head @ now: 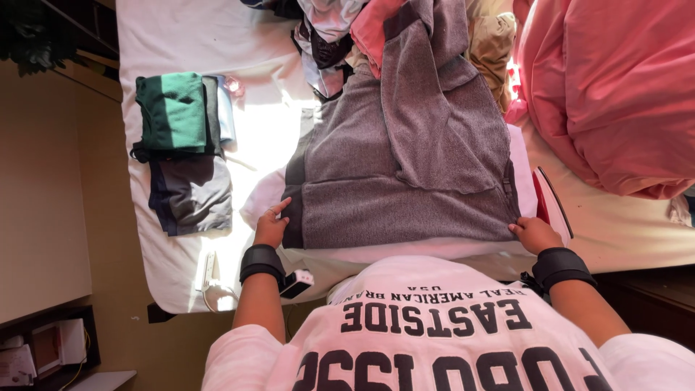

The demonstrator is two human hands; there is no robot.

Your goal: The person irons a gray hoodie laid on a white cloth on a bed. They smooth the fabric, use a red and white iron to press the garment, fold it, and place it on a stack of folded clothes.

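Here, seen from the head camera looking down:

Garment: a grey knit sweater [405,166] lies flat on the white bed [181,36], its hem along the near edge of the bed.
Long axis: it runs from the near edge straight away toward the far side of the bed, with the hem nearest the person and the upper part reaching the heap of clothes.
Fold: one sleeve or side panel is laid across the body of the sweater, forming a darker grey strip slanting up the middle.
Left hand [271,228]: at the near left corner of the hem, with the fingers curled over the dark edge of the cloth, pinching it; a black wristband sits below the hand.
Right hand [534,233]: at the near right corner of the hem, with the fingertips pressed on the fabric edge; whether the grip is closed on the cloth I cannot tell.
Folded stack [177,112]: a green folded garment on darker ones, near the left edge of the bed, well apart from the sweater.
Dark shorts [192,195]: folded, just nearer than the stack.
Clothes heap [340,29]: unfolded pieces at the far edge, touching the sweater's top.
Pink blanket [608,87]: bunched up at the right.
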